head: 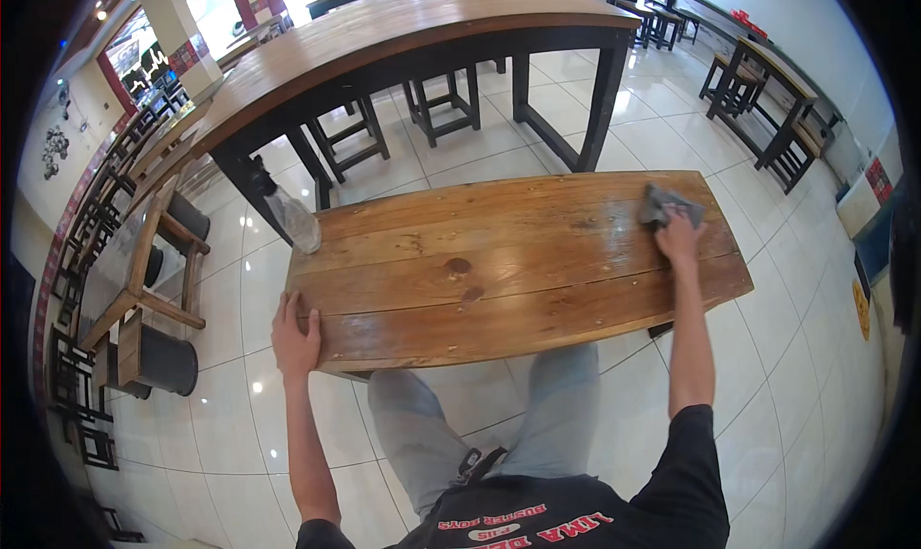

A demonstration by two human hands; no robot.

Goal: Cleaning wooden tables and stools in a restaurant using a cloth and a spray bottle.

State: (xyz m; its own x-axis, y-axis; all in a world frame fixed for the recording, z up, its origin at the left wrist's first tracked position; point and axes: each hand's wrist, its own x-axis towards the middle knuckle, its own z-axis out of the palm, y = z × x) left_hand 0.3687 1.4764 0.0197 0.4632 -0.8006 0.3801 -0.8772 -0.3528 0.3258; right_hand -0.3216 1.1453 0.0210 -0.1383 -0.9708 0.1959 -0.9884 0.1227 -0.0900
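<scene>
A wooden plank table (532, 261) with dark knots and a glossy surface stands right before me. My right hand (678, 234) presses a grey cloth (656, 205) onto the tabletop close to its far right corner. At the opposite end, my left hand (296, 337) rests on the left edge with its thumb spread from the fingers and nothing held. A clear spray bottle (296, 220) with a black nozzle stands upright at the far left corner, beyond my left hand.
A taller wooden table (424, 24) with a dark frame stands just past the far edge, with black stools (446, 107) beneath it. To the left are another table (137, 261) and bucket-like seats (165, 358). A small table with stools (763, 81) lines the right wall. Tiled floor (777, 376) surrounds me.
</scene>
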